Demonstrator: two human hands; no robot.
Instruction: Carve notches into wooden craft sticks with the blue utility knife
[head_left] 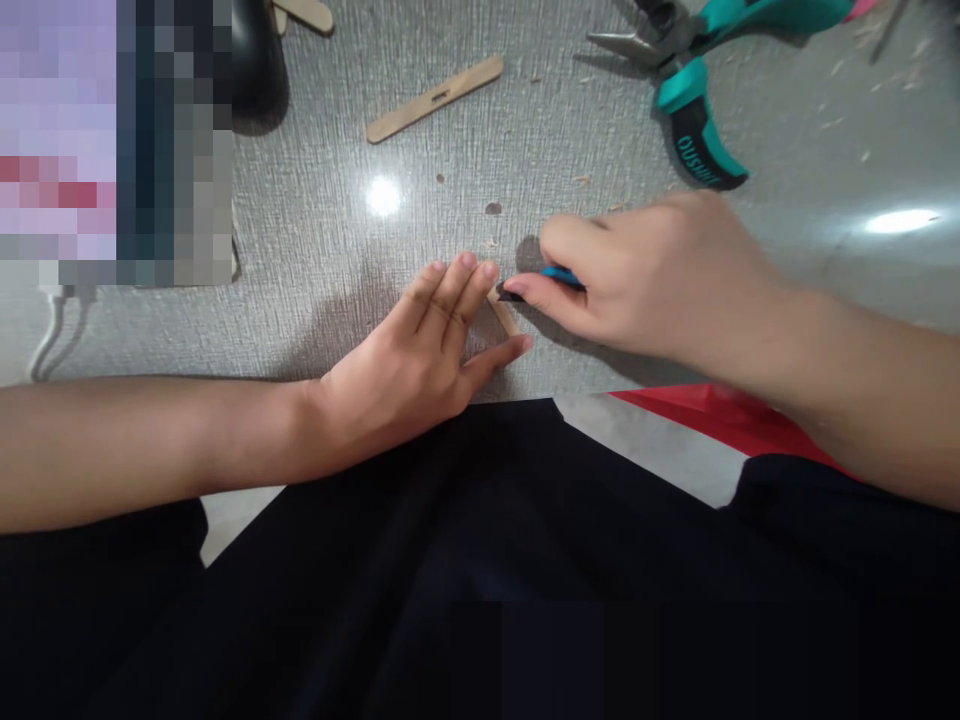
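My left hand [427,345] lies flat on the tabletop, its fingers stretched out and the thumb apart from them. Under and between its fingertips and thumb a short length of wooden craft stick [504,315] shows; the rest of the stick is hidden by the hand. My right hand [637,270] is closed around a blue utility knife [561,275], most of which the fingers cover. The dark blade points left and meets the stick near its visible upper end, or lies just above it.
Another craft stick [435,98] with a small slot in its middle lies farther back. Teal-and-black pliers [694,110] rest at the upper right, with wood shavings around. A black rounded object [259,70] and a white cable [54,325] are at the left.
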